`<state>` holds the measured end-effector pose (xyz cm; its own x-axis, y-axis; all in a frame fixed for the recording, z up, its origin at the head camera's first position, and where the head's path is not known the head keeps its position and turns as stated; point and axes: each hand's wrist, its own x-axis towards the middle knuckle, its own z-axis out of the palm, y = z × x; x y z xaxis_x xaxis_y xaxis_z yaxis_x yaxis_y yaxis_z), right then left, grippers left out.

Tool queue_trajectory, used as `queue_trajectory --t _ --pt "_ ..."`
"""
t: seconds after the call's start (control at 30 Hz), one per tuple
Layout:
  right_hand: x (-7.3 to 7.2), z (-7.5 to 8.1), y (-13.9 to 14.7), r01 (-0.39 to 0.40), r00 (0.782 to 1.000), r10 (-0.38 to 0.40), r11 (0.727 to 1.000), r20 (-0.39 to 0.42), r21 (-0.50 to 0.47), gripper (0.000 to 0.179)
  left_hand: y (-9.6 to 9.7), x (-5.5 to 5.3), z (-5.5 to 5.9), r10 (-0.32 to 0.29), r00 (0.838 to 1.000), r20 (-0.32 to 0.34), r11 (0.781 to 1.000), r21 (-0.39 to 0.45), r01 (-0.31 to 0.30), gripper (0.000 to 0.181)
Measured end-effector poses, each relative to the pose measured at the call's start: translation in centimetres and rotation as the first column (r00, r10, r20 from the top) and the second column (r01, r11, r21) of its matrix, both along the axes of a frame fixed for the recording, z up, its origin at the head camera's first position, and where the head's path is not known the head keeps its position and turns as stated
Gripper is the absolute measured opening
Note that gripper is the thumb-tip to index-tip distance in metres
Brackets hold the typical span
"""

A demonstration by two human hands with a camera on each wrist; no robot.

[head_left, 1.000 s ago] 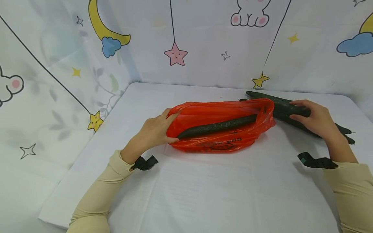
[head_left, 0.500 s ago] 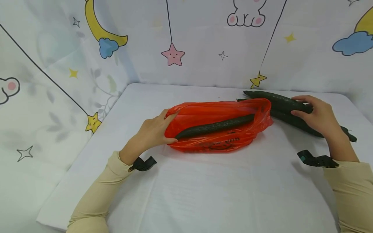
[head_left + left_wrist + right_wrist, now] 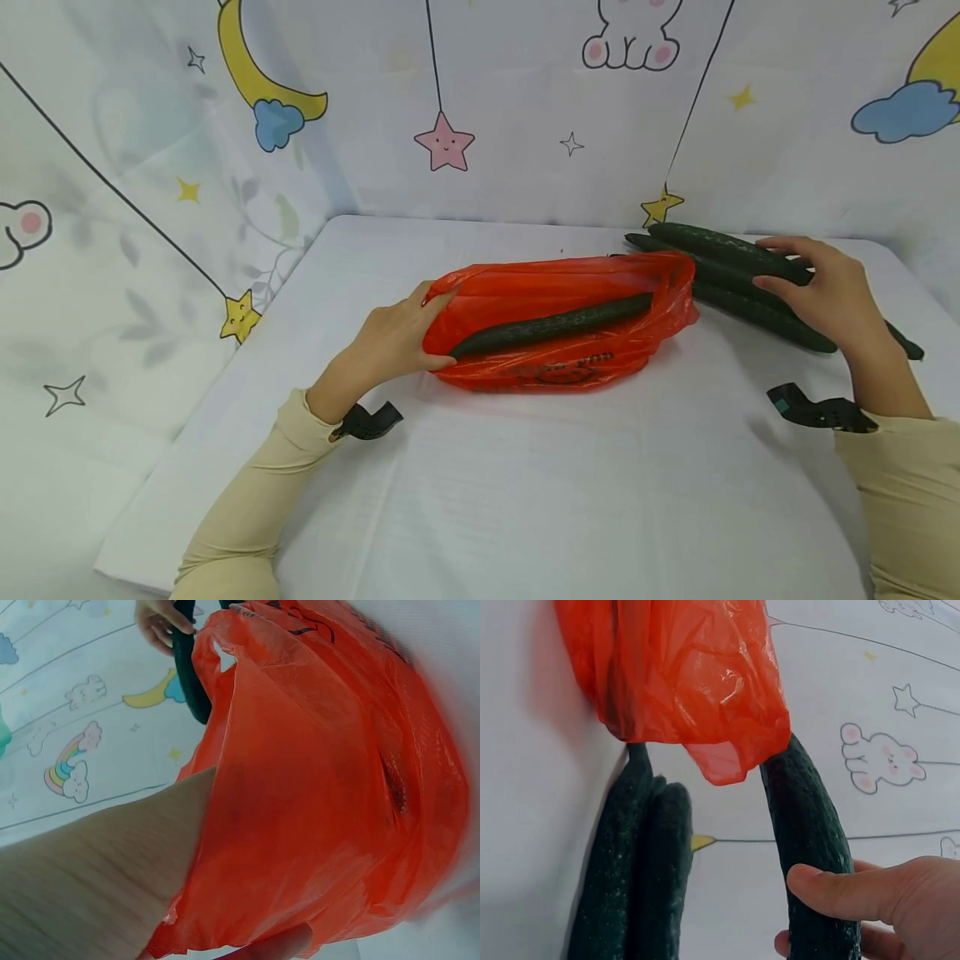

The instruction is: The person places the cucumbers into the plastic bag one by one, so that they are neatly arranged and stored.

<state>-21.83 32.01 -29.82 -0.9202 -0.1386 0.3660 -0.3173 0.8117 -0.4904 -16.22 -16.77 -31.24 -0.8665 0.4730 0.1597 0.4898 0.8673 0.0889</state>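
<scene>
My left hand [image 3: 393, 337] grips the left end of a red plastic bag [image 3: 540, 283], which lies on its side with its mouth spread. Inside it rests a long dark green cucumber [image 3: 551, 327]. In the left wrist view the bag's film [image 3: 292, 787] covers most of that hand's fingers. My right hand [image 3: 832, 287] holds another cucumber [image 3: 727, 248] near one end, thumb on one side and fingers on the other, as the right wrist view shows [image 3: 802, 817]. Below it, more cucumbers [image 3: 765, 312] lie on the table, partly behind the bag.
The white-covered table [image 3: 525, 492] extends in front of both arms. A white cloth backdrop [image 3: 510, 75] with printed moons, stars and animals stands behind and to the left. Black straps [image 3: 371, 421] stick out at both wrists.
The right hand has lifted its cucumber slightly up and away from the others, so a gap shows beneath. The left hand and the bag have hardly moved.
</scene>
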Motion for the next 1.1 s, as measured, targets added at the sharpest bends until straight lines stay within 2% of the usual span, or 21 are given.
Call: queue_trajectory --t 0.4,0.67,0.93,1.1 --pt "0.5 0.4 -0.9 -0.032 0.997 0.034 0.999 -0.071 0.02 0.045 0.0 -0.2 -0.1 0.003 1.0 -0.001 1.0 -0.009 -0.003 0.087" --pt "0.5 0.7 -1.6 -0.063 0.998 0.064 0.998 -0.026 0.019 0.045 -0.1 -0.2 -0.2 -0.002 1.0 -0.009 1.0 0.005 0.002 0.085" --pt "1.1 1.1 -2.6 -0.087 0.993 0.089 0.996 -0.077 0.025 0.046 -0.3 -0.2 -0.2 -0.005 1.0 -0.023 1.0 0.01 0.005 0.085" --pt "1.4 1.0 -3.5 -0.138 0.987 0.141 0.989 -0.078 0.046 0.049 -0.3 -0.3 -0.3 -0.007 1.0 -0.012 1.0 0.002 0.007 0.084"
